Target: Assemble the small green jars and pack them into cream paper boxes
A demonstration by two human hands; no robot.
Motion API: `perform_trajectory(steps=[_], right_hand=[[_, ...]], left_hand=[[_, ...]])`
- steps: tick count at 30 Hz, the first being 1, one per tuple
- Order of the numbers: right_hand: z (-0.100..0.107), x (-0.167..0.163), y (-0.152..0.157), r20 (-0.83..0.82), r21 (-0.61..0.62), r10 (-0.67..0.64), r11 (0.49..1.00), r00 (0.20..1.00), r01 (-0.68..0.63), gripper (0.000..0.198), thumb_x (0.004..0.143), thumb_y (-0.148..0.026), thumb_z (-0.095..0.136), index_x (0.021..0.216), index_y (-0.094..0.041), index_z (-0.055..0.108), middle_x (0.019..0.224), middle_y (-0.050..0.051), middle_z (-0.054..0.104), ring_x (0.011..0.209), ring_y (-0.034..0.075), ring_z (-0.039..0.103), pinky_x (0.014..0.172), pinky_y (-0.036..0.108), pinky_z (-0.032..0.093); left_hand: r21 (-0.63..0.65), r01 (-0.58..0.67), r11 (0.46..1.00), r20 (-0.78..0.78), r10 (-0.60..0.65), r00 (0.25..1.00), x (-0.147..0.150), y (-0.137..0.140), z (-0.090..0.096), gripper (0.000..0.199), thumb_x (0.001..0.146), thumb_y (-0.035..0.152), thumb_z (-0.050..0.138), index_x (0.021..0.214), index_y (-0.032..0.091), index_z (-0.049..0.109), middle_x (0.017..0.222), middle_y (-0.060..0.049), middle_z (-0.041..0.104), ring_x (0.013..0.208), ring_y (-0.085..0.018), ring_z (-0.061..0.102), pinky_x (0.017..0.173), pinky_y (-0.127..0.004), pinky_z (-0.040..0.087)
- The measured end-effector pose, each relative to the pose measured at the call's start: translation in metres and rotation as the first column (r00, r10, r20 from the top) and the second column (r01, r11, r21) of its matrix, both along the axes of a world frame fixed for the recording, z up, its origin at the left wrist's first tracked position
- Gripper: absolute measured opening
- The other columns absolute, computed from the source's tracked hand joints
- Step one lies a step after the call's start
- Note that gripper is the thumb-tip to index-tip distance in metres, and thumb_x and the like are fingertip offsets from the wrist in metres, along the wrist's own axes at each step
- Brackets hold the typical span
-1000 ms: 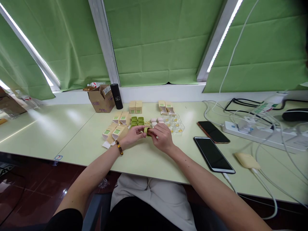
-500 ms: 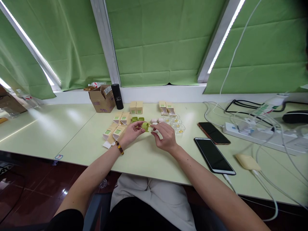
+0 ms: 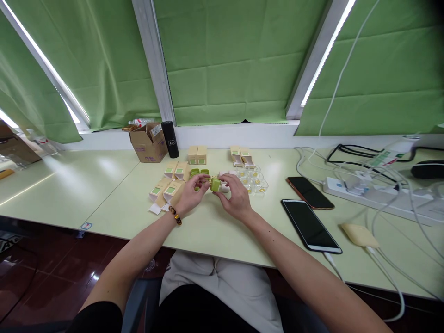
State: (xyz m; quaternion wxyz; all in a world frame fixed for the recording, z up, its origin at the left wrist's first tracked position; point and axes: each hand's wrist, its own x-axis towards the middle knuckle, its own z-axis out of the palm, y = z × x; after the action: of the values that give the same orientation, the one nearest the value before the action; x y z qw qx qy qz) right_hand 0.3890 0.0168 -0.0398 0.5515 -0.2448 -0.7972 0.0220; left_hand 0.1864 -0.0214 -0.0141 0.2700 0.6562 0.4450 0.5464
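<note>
A small green plastic case [image 3: 215, 184] is held up over the table between my two hands. My left hand [image 3: 193, 192], with a beaded bracelet on its wrist, is closed at the case's left side. From the right, my right hand [image 3: 236, 195] pinches it between thumb and fingers. Fingers partly hide the case and the small parts at its left edge. Behind my left hand lie more green cases [image 3: 200, 171]. Small whitish pieces show partly behind my right hand. Clear plastic cups [image 3: 255, 179] with yellowish centres cluster just to its right.
Several cream cartons [image 3: 174, 190] lie left of my hands; others [image 3: 197, 156] stand behind. A cardboard box [image 3: 147, 147] and black bottle [image 3: 169, 140] stand at the back. Two phones [image 3: 311, 225], a yellow case [image 3: 359, 235], a power strip [image 3: 371, 196] and cables occupy the right.
The green case has turned and shifted slightly right, from my left fingers toward my right hand. My right fingers have closed in on it.
</note>
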Motion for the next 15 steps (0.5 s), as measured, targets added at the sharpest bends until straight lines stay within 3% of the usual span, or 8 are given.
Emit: perform_trajectory(steps=[9,15], right_hand=[[0.0001,-0.0001,-0.0002,0.022,0.027,-0.018,0.999,1.0,0.017,0.037,0.099,-0.035,0.071,0.133,-0.025,0.062,0.124,0.014,0.073,0.116,0.033,0.07,0.086,0.047,0.064],[0.0012,-0.0009,-0.0007,0.025,0.023,-0.023,0.999,0.999,0.022,0.036,0.099,-0.037,0.07,0.132,-0.025,0.063,0.123,0.015,0.074,0.116,0.033,0.07,0.089,0.049,0.063]], left_hand=[[0.086,-0.049,0.995,-0.129,0.06,0.99,-0.0024,0.0012,-0.0033,0.039,0.098,0.057,0.068,0.09,0.019,0.068,0.089,-0.005,0.064,0.081,-0.018,0.057,0.078,-0.033,0.049],[0.097,-0.048,0.994,-0.126,0.06,0.99,-0.0017,0.0025,-0.0041,0.037,0.099,0.054,0.067,0.087,0.019,0.067,0.085,-0.004,0.062,0.078,-0.017,0.056,0.074,-0.032,0.048]])
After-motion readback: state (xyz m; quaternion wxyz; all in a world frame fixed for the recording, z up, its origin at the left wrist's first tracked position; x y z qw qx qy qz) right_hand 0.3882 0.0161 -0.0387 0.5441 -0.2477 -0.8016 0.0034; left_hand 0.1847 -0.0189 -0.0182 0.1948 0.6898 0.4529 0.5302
